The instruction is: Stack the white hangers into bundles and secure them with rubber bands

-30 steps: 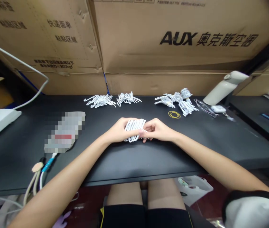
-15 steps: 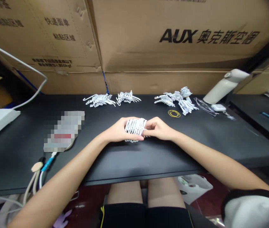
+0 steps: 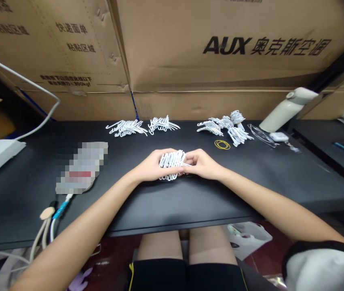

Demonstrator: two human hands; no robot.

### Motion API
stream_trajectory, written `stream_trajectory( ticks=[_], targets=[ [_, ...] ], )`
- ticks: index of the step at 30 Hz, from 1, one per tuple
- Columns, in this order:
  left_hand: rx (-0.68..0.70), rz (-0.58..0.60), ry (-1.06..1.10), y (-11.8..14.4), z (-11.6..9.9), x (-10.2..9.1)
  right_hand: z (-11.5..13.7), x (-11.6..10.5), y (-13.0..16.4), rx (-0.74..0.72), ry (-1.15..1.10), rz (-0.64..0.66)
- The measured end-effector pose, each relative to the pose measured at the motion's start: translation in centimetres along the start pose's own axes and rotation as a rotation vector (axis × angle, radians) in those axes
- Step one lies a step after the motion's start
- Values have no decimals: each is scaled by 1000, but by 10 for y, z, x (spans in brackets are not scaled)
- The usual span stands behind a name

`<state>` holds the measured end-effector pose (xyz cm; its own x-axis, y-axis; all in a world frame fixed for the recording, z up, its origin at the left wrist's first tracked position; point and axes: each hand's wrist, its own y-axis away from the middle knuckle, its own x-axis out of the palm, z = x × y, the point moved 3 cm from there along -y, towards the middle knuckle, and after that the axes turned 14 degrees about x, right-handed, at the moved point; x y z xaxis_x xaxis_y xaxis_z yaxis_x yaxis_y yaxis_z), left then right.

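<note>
Through the head view I read both hands as engaged at mid-table, over the near half of the matte black flat tabletop [image 3: 172, 206]. The work item, a compact bundle of thin white hook-ended pieces [image 3: 169, 163], sits between the hands, its pieces ranged side by side in a slanted row; I cannot tell whether its underside touches the table. The left hand [image 3: 152, 166] is curled around the bundle from its left: thumb laid across the near face, index finger along the far edge, remaining fingers hidden. The right hand [image 3: 204, 165] is partly closed at the bundle's right side, its thumb and forefinger pinching a slim white straight end [image 3: 186, 164]; I cannot tell whether that end belongs to the bundle or to a separate piece. The other right fingers are bent inward and partly concealed. Beyond the hands I register two loose white hook piles [image 3: 127, 128] at rear left, a cluster of white hook bunches [image 3: 240, 136] at rear right, and, just in front of that cluster, thin yellow looped bands [image 3: 222, 140], apart from both hands
</note>
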<state>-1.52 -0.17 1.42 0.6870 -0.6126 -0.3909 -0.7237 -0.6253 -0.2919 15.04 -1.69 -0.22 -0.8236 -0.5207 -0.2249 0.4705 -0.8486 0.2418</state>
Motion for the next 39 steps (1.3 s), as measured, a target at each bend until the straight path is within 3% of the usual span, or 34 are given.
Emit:
stream_trajectory(
  ticks=[7, 12, 20, 28, 35, 39],
  targets=[
    [-41, 73, 145, 0, -2, 1, 3, 3, 2, 32, 41, 78],
    [-27, 71, 128, 0, -4, 2, 1, 4, 2, 53, 33, 26],
    [-5, -16, 14, 0, 0, -1, 11, 4, 8, -132, 195, -82],
    [-63, 7, 173, 0, 2, -3, 10, 6, 8, -113, 161, -88],
    [-69, -4, -3, 1, 5, -3, 7, 6, 7, -113, 228, -107],
    [-75, 26, 51, 0, 3, -1, 10, 8, 9, -146, 285, -108]
  ],
)
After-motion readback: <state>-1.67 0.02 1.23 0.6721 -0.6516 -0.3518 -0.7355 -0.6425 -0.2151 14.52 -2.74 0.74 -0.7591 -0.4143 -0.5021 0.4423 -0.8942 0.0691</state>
